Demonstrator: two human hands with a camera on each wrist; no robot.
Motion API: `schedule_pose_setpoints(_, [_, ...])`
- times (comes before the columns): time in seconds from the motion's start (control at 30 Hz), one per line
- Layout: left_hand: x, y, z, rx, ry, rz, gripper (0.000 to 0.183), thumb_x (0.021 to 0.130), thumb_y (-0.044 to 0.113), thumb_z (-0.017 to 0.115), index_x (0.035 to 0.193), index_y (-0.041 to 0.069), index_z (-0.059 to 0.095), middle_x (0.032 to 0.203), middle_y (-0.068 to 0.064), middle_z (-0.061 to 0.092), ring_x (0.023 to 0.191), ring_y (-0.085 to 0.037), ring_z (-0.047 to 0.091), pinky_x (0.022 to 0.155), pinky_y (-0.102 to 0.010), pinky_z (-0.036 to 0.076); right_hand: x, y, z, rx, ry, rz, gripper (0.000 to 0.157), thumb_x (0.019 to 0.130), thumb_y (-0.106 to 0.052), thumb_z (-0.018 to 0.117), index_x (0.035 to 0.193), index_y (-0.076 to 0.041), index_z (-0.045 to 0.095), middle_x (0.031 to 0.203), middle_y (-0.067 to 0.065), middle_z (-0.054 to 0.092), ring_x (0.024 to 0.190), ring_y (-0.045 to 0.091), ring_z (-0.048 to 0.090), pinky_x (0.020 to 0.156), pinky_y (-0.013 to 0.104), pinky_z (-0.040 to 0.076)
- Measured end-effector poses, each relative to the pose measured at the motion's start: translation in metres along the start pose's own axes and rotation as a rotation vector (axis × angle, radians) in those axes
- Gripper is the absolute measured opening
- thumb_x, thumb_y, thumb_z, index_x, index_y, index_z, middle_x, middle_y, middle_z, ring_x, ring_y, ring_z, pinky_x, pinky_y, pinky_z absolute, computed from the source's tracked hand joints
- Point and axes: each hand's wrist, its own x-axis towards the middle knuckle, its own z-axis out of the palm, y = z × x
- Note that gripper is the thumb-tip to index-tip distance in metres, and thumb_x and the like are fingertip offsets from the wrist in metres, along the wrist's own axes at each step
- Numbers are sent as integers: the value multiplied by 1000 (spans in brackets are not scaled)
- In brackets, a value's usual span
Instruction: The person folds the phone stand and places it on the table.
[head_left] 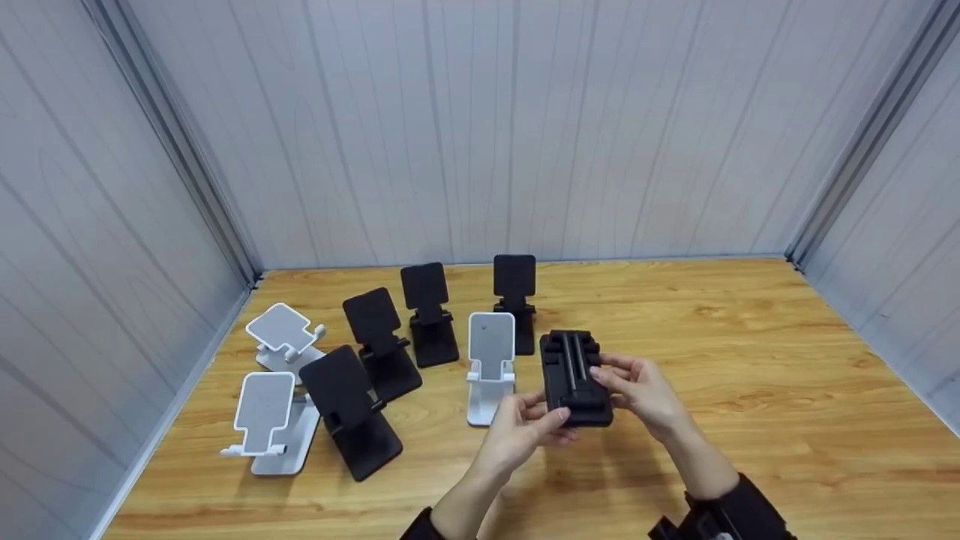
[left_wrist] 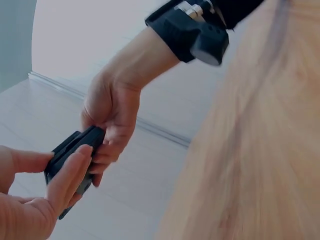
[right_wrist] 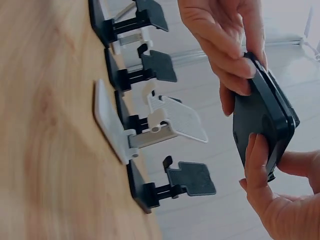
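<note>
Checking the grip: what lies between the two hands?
A folded black stand, held by the left hand and right hand; all three views show it.

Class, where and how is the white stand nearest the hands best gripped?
Probably pinch the white stand across its flat base, coming from the near side: the base juts out there, while the tilted panel might swing.

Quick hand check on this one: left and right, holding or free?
Left hand: holding the folded black stand, near-left corner.
Right hand: holding the same stand, right edge.
</note>
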Motion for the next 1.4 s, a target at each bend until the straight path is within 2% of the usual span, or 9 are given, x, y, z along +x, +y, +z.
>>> schedule_pose_setpoints(0.2, [8, 4, -15, 307, 97, 70, 39, 81, 9, 64, 109, -15, 52, 82, -19, 64, 71, -31, 62, 58, -32, 55, 12, -1, -16, -53, 98, 54, 53, 90, -9, 50, 127, 20, 25, 91, 11, 63, 74, 13, 61, 64, 24, 53])
schedule_pose_setpoints(0.43, [20, 14, -36, 751, 410, 278, 23, 77, 7, 68, 95, -5, 61, 86, -11, 61, 76, -22, 58, 63, -23, 50, 36, 2, -44, -109, 183, 123, 52, 92, -10, 47, 131, 16, 24, 95, 11, 60, 72, 10, 60, 62, 24, 52])
schedule_pose_setpoints(0.57, [29, 14, -43, 873, 572, 319, 33, 74, 4, 69, 104, -4, 56, 100, -13, 53, 93, -27, 52, 76, -32, 48, 50, 11, -54, -127, 224, 162, 50, 92, -9, 46, 131, 14, 26, 89, 8, 61, 67, 9, 60, 60, 25, 53])
schedule_pose_setpoints(0.7, [38, 9, -49, 877, 654, 282, 51, 74, 5, 70, 118, -6, 45, 112, -18, 43, 108, -31, 42, 90, -41, 39, 64, 20, -58, -149, 266, 208, 48, 92, -9, 46, 131, 12, 28, 83, 6, 61, 64, 10, 58, 60, 26, 53])
schedule_pose_setpoints(0.87, [49, 1, -59, 839, 654, 171, 61, 76, 8, 69, 124, -10, 37, 120, -25, 42, 112, -34, 42, 95, -42, 37, 80, 32, -61, -191, 304, 274, 46, 91, -9, 48, 130, 10, 33, 88, 12, 60, 64, 10, 57, 62, 28, 54])
schedule_pose_setpoints(0.97, [53, -5, -66, 813, 635, 143, 57, 77, 7, 68, 122, -13, 39, 118, -27, 46, 111, -34, 45, 93, -41, 39, 88, 41, -61, -243, 326, 329, 44, 91, -10, 49, 129, 8, 37, 93, 14, 59, 64, 10, 56, 60, 26, 53])
schedule_pose_setpoints(1.07, [55, -12, -71, 790, 627, 171, 45, 77, 4, 67, 114, -13, 47, 107, -25, 55, 99, -32, 53, 85, -39, 45, 95, 48, -59, -286, 351, 369, 42, 91, -11, 50, 128, 7, 40, 104, 20, 57, 70, 12, 56, 63, 25, 51])
schedule_pose_setpoints(1.2, [56, -15, -76, 705, 636, 205, 25, 78, -1, 63, 100, -11, 56, 90, -21, 62, 78, -26, 58, 68, -35, 50, 103, 54, -55, -266, 370, 380, 41, 91, -10, 50, 127, 7, 41, 123, 25, 45, 94, 23, 54, 78, 27, 48])
schedule_pose_setpoints(1.4, [63, -13, -82, 558, 668, 98, 22, 84, -4, 55, 104, -12, 58, 96, -22, 62, 87, -24, 60, 73, -32, 52, 111, 59, -52, -181, 401, 426, 42, 91, -11, 49, 129, 4, 40, 130, 24, 39, 111, 28, 45, 86, 31, 45])
